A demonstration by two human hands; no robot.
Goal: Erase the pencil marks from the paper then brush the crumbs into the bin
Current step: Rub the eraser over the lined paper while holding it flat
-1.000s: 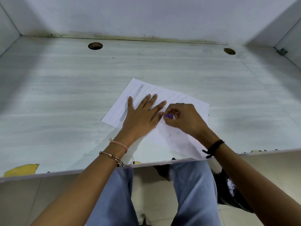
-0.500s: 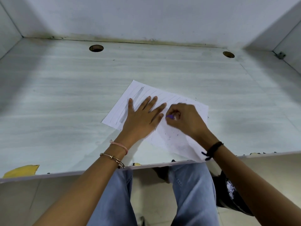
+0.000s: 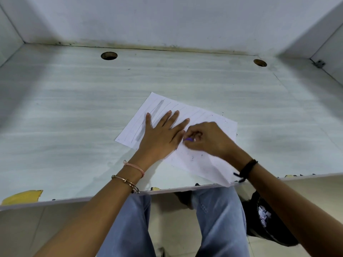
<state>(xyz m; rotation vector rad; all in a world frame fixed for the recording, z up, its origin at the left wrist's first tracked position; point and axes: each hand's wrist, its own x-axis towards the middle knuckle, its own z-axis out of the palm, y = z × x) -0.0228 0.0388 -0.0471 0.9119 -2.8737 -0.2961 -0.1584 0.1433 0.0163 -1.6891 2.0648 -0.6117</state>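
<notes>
You are pressing your left hand [image 3: 161,134] flat, fingers spread, on the paper [image 3: 204,164], which is lying skewed near the desk's [image 3: 74,117] front edge, its near corner overhanging that edge. Your right hand [image 3: 207,140] is pinching a purple eraser [image 3: 189,139] in curled fingers, against the sheet, just beside your left hand, and is hiding most of it. Grey pencil marks [image 3: 157,110] are showing at the sheet's far left, partly under your left hand. Dark crumbs [image 3: 192,158] are lying on its near half. Two holes [image 3: 109,55] are sitting near the desk's back edge, and a yellow patch [image 3: 22,196] is sitting at its front left. A black bag [image 3: 267,225] holding white scraps is sitting below the front edge.
</notes>
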